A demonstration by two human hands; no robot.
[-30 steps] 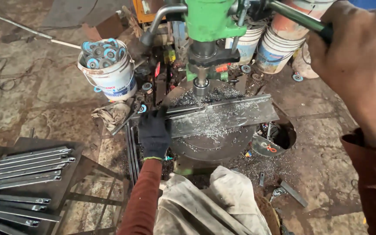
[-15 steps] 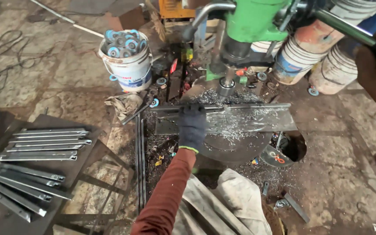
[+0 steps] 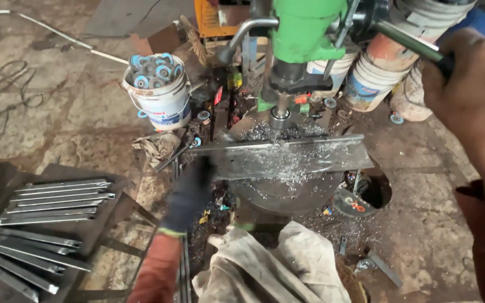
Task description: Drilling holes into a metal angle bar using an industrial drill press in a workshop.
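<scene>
Both hands are working at a green drill press (image 3: 309, 31) seen from above. At right, the bare right hand (image 3: 472, 101) is closed around the dark end of the press's long feed lever (image 3: 408, 40). At left, the left hand (image 3: 189, 193), in a dark glove with a rust-red sleeve, is blurred just at the near left end of a flat steel plate (image 3: 287, 158); whether it grips the plate cannot be told. The plate lies across the round drill table under the chuck (image 3: 280, 119), dusted with bright curled metal shavings.

Large white plastic buckets (image 3: 374, 78) stand behind the press, their contents hidden. A smaller white bucket (image 3: 161, 98) to the left is heaped with round blue-and-grey discs. Grey steel bars (image 3: 57, 199) lie in rows on a dark rack at lower left, and crumpled pale cloth (image 3: 276, 266) sits at the bottom.

Half a second ago the gloved hand pressed flat on the plate's middle; it has since drawn back towards the left end.
</scene>
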